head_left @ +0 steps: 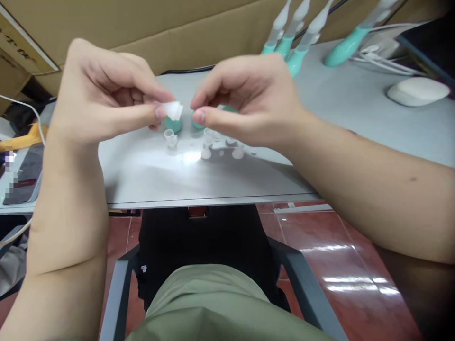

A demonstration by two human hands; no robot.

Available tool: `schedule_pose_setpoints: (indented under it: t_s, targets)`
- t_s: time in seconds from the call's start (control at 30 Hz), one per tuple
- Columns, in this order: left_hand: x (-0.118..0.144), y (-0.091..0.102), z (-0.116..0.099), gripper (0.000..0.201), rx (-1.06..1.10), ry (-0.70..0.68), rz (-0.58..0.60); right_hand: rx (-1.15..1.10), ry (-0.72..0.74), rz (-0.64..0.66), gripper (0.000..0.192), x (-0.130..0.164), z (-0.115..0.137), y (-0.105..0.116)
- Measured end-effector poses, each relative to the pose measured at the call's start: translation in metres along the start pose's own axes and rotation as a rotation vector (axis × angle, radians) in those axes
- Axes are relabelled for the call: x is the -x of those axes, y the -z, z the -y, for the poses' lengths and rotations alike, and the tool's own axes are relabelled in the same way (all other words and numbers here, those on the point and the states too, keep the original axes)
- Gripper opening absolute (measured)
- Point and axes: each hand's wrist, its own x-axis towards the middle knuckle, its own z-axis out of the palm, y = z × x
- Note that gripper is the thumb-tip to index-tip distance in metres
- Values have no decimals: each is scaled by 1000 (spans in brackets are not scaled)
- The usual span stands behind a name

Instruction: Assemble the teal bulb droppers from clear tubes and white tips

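Left hand (pixel 106 97) pinches small white piece (pixel 174 110) for close view. Right hand (pixel 245 97), at 3 o'clock, fingertips pursed, holds nothing visible. Clear caps (pixel 213 147) on worktop (pixel 142 175) below.

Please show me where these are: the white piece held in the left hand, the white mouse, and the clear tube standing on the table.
white piece (pixel 174 110), head view, its middle.
mouse (pixel 417 90), head view, its top.
clear tube (pixel 171 139), head view, its side wall.

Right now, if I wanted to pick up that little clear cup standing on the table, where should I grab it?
Probably pinch the little clear cup around its round sides, coming straight down from above. It stands upright and alone on the gray table, just below the left hand, with free space around it.
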Motion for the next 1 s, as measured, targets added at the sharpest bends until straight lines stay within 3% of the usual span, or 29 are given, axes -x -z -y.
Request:
schedule_pose_setpoints:
  t_s: [0.07,0.13,0.27,0.37,0.53,0.67,0.8,0.87,1.0]
  targets:
    - [3,7,-6,14,-29,59,18,286,109,94,22,-2,-2,1]
    - [4,11,-10,8,-108,144,142,514,172,240,25,-3,-3,0]
    - [-2,4,-11,19,-362,321,512,841,35,457,24,-3,5,-11]
    - [-7,-9,-6,22,-477,392,621,999,-39,526,23,-4,19,-24]
    - [-8,-13,-4,15,-472,410,623,1156,-147,602,32,-8,32,-36]
    - [-6,-7,-13,23,-334,358,473,1152,-135,571,42,-3,27,-36]
    - [-6,-11,-15,8,-343,309,328,1042,-99,480,31,3,15,-34]
    - [-7,-13,-12,4,-417,319,351,1054,-90,471,35,5,10,-35]
    - [-9,-15,-7,17,-489,361,421,1141,-49,492,42,5,8,-39]
